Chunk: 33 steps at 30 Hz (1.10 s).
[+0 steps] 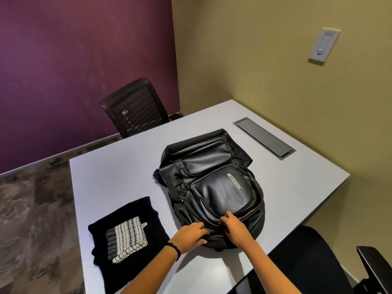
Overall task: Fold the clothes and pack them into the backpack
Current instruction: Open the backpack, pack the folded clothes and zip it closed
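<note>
A black backpack (214, 183) with a silver logo lies flat on the grey table (118, 179), front side up. My left hand (191, 234) rests on its near end with fingers spread flat against the fabric. My right hand (232, 224) is beside it, fingers curled and pinching something small at the seam, likely a zipper pull, though it is hidden under the fingers. To the left lies a folded black garment (129, 211) with a folded black-and-white striped cloth (127, 238) on top of it.
A dark recessed cable hatch (264, 137) sits in the table beyond the backpack. One black office chair (135, 107) stands at the far side, another black chair (314, 257) at the near right. A wall switch plate (324, 45) hangs on the beige wall.
</note>
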Tool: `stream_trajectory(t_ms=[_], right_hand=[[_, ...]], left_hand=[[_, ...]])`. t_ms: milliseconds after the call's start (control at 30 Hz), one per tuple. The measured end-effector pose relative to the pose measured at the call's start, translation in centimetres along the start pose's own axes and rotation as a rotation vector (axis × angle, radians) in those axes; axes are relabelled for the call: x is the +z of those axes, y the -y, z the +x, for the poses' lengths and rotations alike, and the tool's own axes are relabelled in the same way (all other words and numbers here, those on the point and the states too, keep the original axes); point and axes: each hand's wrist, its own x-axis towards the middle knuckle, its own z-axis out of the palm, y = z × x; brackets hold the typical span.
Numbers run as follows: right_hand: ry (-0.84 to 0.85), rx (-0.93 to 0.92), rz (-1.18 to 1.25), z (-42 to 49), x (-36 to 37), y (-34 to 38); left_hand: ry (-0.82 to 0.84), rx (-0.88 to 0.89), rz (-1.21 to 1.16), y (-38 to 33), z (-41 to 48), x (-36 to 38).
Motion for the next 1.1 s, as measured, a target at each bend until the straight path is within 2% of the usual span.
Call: stream_trajectory(t_ms=[200,433,767,1100], right_hand=[[0.046,-0.060,0.053,0.1,0.9,-0.1],[0.034,-0.114,-0.124,0.2,0.9,-0.6],[0.052,-0.110,-0.142,0.6,0.7,-0.5],[0.051,-0.141,-0.128,0.2,0.3,-1.2]], left_hand=[[-0.017,-0.011,-0.001,0.1,0.7,-0.2],[-0.003,-0.018,-0.010,0.6,1.6,-0.2],[0.007,-0.057,0.017,-0.5,3.8,0.4],[-0.025,-0.185,0.059,-2.8,5.8,0.8]])
